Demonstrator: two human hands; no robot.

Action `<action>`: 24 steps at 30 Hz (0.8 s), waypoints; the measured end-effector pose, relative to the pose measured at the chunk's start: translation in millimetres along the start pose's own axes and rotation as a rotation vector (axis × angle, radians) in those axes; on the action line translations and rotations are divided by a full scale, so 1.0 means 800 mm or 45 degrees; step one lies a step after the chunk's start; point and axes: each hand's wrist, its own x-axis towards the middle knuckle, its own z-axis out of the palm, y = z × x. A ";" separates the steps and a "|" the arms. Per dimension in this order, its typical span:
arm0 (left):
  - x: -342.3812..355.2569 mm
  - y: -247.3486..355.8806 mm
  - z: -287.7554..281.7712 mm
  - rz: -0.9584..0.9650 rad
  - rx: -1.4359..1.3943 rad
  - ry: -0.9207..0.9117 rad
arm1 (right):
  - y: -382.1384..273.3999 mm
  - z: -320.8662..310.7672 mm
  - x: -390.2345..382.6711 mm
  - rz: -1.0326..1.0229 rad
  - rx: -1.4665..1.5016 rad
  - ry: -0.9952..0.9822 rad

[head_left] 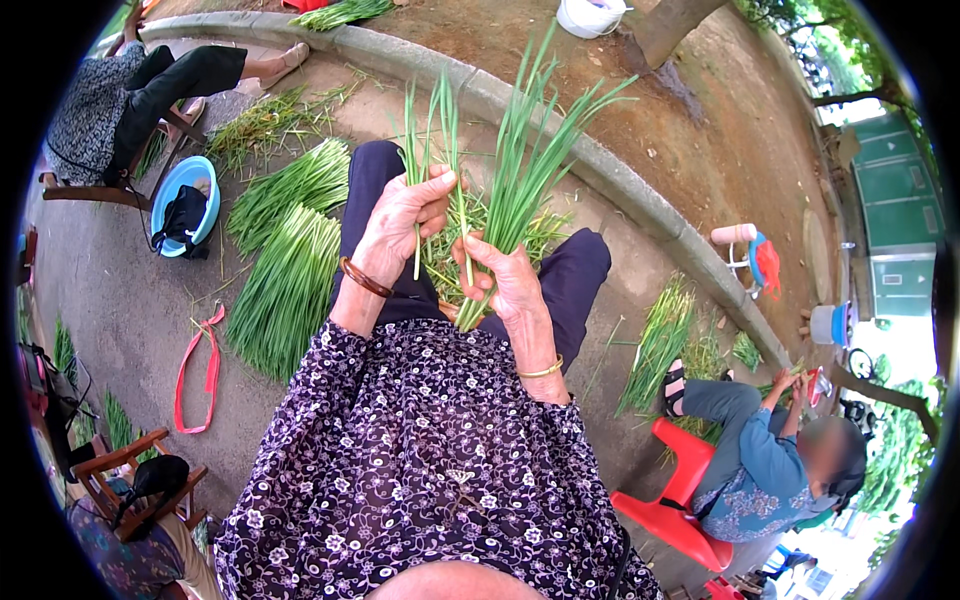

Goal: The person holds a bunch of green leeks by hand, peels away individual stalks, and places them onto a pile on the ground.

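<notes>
My left hand (402, 218) is closed around a few thin garlic chives (448, 125), their green leaves pointing away from me. Between its thumb and finger, one stalk runs down toward my right thumb. A thicker bunch of garlic chives (522, 175) is gripped in my right hand (512, 285), leaves fanned out beyond it and pale cut ends below. Both hands are close together above my lap. Loose leaf scraps (548, 232) lie on the ground beyond them, between my knees. Left of my leg, two neat piles of garlic chives (285, 300) rest on the pavement.
A blue basin (188, 205) with a black item inside stands at left, near a seated person (95, 120). A red strap loop (198, 375) lies below it. A stone curb (620, 195) curves across the far side. Another person sits on a red stool (675, 490) at right.
</notes>
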 end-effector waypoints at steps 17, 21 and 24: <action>0.005 -0.006 -0.009 -0.263 0.431 -0.018 | -0.001 -0.017 0.015 0.118 0.160 -0.127; -0.002 -0.007 0.001 -0.290 0.428 -0.026 | 0.001 -0.020 0.016 0.140 0.217 -0.159; 0.005 -0.010 -0.009 -0.282 0.501 -0.027 | 0.000 -0.022 0.018 0.165 0.232 -0.173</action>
